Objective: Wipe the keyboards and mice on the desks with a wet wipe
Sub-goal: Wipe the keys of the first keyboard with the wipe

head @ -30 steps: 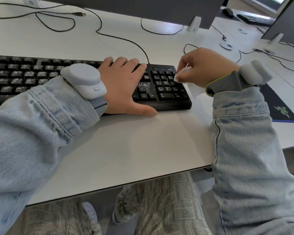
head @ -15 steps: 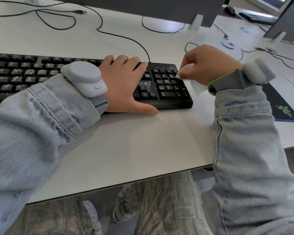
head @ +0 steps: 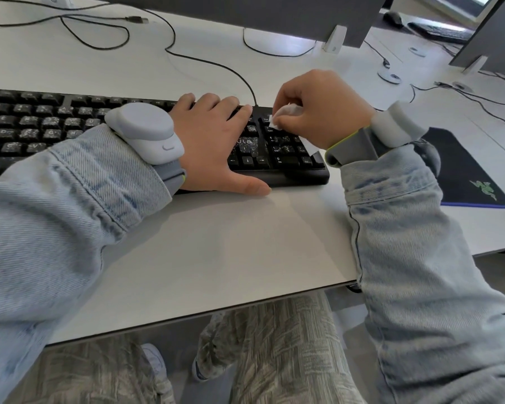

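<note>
Right hand (head: pixel 321 109) — fingers curled round a crumpled white wet wipe (head: pixel 280 116), pressing it onto the numeric-pad keys at the right end of the black full-size plastic keyboard (head: pixel 70 126). Left hand (head: pixel 213 141) — fingers straight, flat on the keys just left of the wipe, steadying the board. Keyboard long axis runs left to right across the white table (head: pixel 216 243); the greater unwiped length, by judgement, lies leftward of both hands. Black cloth mouse mat (head: pixel 464 170) sits beside the right wrist, no mouse visible on it.
</note>
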A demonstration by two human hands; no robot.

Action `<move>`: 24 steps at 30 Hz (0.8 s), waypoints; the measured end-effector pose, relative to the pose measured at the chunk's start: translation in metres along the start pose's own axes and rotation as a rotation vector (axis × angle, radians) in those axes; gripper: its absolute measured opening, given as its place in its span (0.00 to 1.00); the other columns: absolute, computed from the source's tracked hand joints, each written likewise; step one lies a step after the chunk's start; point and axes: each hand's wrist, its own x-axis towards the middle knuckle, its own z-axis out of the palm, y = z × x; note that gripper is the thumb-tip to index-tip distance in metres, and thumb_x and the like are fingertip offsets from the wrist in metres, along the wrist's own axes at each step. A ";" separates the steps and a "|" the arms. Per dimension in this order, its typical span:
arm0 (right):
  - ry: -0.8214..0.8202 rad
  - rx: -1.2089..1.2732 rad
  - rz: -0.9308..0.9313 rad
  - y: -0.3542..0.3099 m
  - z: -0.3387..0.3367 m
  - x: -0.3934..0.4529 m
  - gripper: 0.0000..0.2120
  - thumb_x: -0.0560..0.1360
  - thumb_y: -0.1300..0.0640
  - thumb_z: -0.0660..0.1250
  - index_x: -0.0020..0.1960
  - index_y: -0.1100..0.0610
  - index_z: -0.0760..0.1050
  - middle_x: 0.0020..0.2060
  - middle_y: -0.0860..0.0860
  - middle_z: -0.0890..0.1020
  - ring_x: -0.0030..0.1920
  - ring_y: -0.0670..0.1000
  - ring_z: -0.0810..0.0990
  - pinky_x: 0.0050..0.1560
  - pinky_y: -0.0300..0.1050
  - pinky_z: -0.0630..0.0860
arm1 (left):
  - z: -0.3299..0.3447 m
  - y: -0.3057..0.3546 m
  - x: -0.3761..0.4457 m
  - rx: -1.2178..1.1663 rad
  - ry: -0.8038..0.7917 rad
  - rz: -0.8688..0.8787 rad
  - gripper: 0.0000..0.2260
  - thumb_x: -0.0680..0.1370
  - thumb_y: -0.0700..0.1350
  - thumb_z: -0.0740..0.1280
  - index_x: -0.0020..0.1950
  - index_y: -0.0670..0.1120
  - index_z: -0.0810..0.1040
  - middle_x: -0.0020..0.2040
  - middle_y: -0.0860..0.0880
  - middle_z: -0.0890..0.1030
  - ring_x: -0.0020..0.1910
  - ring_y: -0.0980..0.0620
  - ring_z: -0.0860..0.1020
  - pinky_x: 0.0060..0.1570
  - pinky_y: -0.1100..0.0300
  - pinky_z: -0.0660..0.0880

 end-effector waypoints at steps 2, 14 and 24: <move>-0.030 -0.018 0.008 0.000 -0.003 -0.002 0.08 0.73 0.57 0.65 0.45 0.54 0.83 0.34 0.45 0.76 0.39 0.48 0.75 0.33 0.30 0.64 | 0.000 0.000 0.000 -0.001 -0.002 -0.002 0.62 0.57 0.85 0.42 0.80 0.46 0.53 0.77 0.48 0.62 0.74 0.43 0.62 0.73 0.44 0.58; -0.057 -0.080 0.019 -0.008 -0.005 0.001 0.09 0.74 0.59 0.63 0.46 0.58 0.82 0.40 0.49 0.77 0.43 0.51 0.76 0.37 0.39 0.65 | 0.001 0.001 0.000 -0.001 0.011 -0.002 0.62 0.57 0.85 0.43 0.80 0.45 0.55 0.76 0.48 0.63 0.73 0.43 0.63 0.73 0.45 0.59; -0.092 0.005 0.082 -0.006 -0.004 -0.002 0.08 0.73 0.57 0.65 0.45 0.56 0.82 0.38 0.48 0.79 0.41 0.50 0.76 0.31 0.35 0.65 | -0.002 0.001 -0.001 -0.008 -0.007 -0.004 0.63 0.56 0.85 0.42 0.80 0.45 0.54 0.77 0.47 0.62 0.74 0.43 0.63 0.73 0.44 0.59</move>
